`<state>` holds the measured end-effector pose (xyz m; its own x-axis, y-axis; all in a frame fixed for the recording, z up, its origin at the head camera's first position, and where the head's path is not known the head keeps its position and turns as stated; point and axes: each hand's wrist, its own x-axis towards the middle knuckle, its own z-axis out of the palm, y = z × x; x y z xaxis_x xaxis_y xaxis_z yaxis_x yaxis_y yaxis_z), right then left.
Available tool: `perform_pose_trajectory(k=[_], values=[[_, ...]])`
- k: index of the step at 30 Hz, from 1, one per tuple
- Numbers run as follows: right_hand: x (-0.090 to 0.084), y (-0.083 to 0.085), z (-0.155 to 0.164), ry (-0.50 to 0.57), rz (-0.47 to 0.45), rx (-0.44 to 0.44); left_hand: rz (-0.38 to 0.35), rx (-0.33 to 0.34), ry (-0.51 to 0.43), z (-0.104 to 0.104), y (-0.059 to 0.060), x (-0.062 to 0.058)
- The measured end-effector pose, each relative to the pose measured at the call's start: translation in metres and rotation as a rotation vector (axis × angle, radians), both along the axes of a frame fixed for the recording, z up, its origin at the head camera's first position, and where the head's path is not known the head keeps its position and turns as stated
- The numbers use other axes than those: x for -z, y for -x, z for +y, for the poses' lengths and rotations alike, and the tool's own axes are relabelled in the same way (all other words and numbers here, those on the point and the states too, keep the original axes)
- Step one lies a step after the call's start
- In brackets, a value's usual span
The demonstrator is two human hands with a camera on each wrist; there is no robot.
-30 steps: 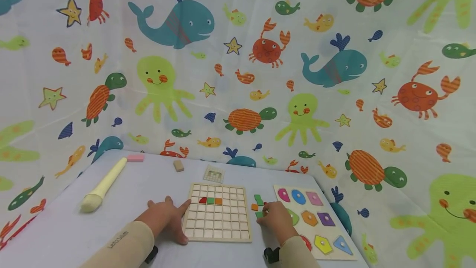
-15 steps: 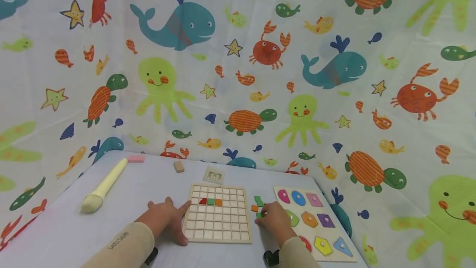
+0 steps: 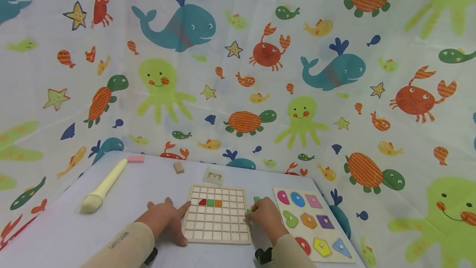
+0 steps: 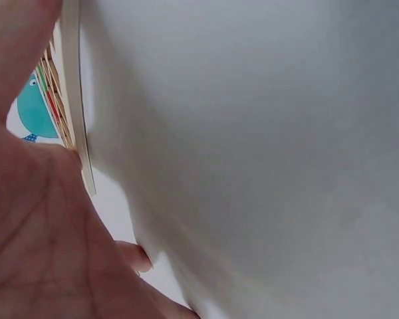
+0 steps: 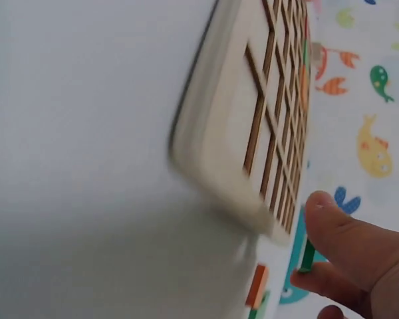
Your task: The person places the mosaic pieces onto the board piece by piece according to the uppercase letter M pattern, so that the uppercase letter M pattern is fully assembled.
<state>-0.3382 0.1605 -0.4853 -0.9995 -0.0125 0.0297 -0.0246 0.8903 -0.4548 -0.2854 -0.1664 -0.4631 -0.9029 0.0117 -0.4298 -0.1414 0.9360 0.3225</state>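
A wooden grid board (image 3: 222, 242) lies mid-table with a red quarter-round tile (image 3: 202, 202), a green tile (image 3: 210, 202) and an orange tile (image 3: 218, 203) side by side in one row. Thumb and index finger spread, my left hand (image 3: 167, 221) touches the board's left edge; its palm fills the near side of the left wrist view. My right hand (image 3: 265, 217) is at the board's right edge. In the right wrist view it pinches a green square tile (image 5: 308, 256) between thumb and finger. Loose green (image 3: 256, 199) and orange tiles (image 5: 257, 286) lie beside the board, partly hidden by that hand.
Right of the board lies a shape puzzle (image 3: 311, 208) with coloured knobbed pieces. A small patterned card (image 3: 213, 175) and a wooden block (image 3: 178, 167) are behind the board. Farther left are a pale yellow club-shaped object (image 3: 105, 185) and a pink block (image 3: 135, 159). A sea-animal curtain (image 3: 230, 73) hangs behind.
My right hand has picked up a green tile from the loose tiles and moved left to the board's right edge. My left hand stays at the left edge.
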Motion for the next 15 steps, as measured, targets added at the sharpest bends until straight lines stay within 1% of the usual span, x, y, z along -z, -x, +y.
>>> perform_pose_trajectory(k=[3,10,15], values=[[-0.001,0.001,-0.015,0.017,0.040,-0.029,0.000,0.003,-0.001,-0.001,0.000,0.001],[-0.007,0.004,-0.047,0.054,0.065,-0.083,-0.014,-0.013,-0.016,-0.001,0.004,0.003],[-0.009,0.010,-0.063,0.029,0.069,-0.119,-0.012,-0.019,-0.021,-0.001,0.005,0.004]])
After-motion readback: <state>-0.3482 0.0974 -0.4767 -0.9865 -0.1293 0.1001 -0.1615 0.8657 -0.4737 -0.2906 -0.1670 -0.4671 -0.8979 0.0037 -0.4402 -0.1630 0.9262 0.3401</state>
